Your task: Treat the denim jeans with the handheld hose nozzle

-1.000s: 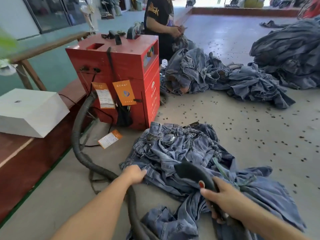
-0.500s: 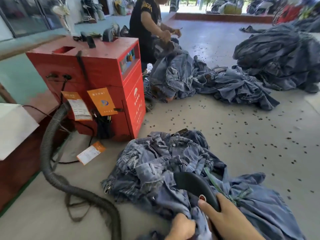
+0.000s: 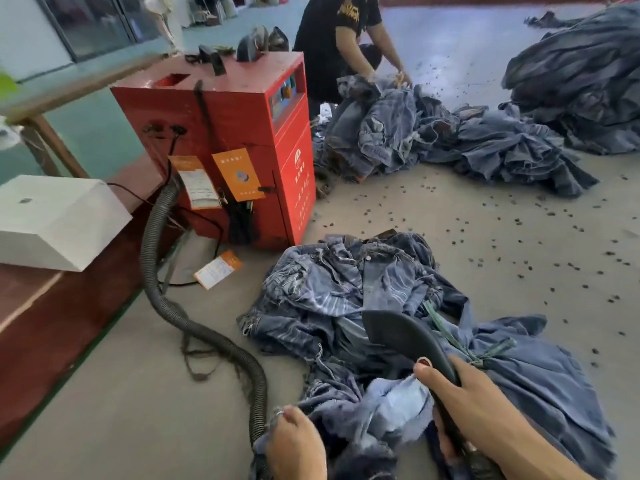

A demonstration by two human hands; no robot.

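While right hand (image 3: 485, 403) grips nozzle (image 3: 405, 336), left hand (image 3: 294, 445) pinches jeans (image 3: 346, 292).

Nothing can be read for certain: the yellow print on the black T-shirt (image 3: 348, 17), the orange paper tags (image 3: 236, 174) and the white markings on the red metal machine cabinet (image 3: 300, 181) are too blurred.

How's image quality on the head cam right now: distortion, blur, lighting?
Head view: strong wide-angle bending, the red metal machine cabinet leans and the floor curves toward the edges; soft, even daylight, no hard shadows or glare; the far heaped pile of blue denim is smeared, while the right hand on the black curved hose nozzle and the nearby crumpled blue denim jeans stay fairly sharp.
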